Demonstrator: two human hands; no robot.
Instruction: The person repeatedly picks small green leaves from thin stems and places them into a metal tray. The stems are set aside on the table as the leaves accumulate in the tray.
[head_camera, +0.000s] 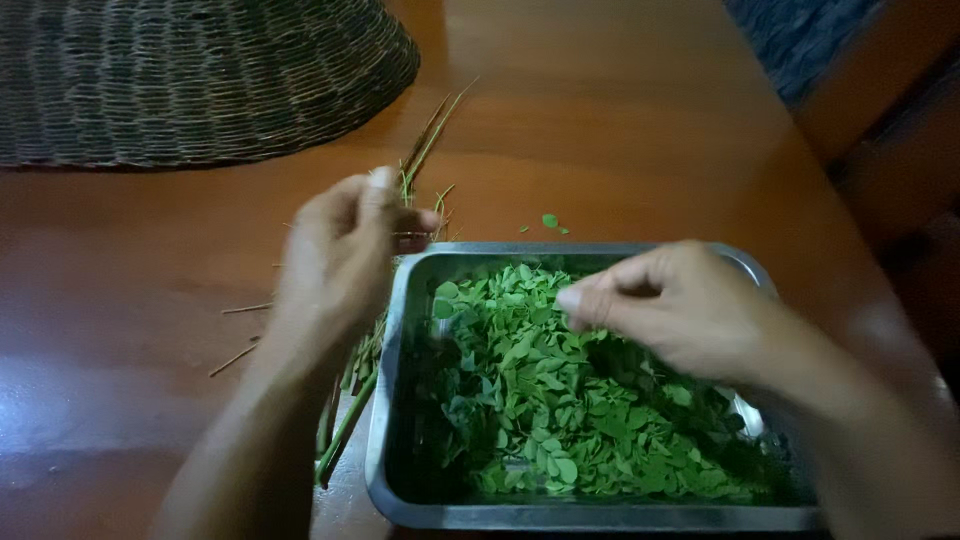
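Thin stem (418, 160) being pinched in left hand (340, 260); light, springy, best held low. Right hand (680, 310) pinched over tray (385, 440), contents untellable; leaves (540, 400) soft, featherlight.

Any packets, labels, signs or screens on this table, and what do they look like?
None in view.
Tray: unmarked metal, rectangular, holding green leaves.
Woven mat: brown, top left, no tag.
Left hand: grips thin green stems, no wrapper.
Right hand: over the tray, fingertips pinched.
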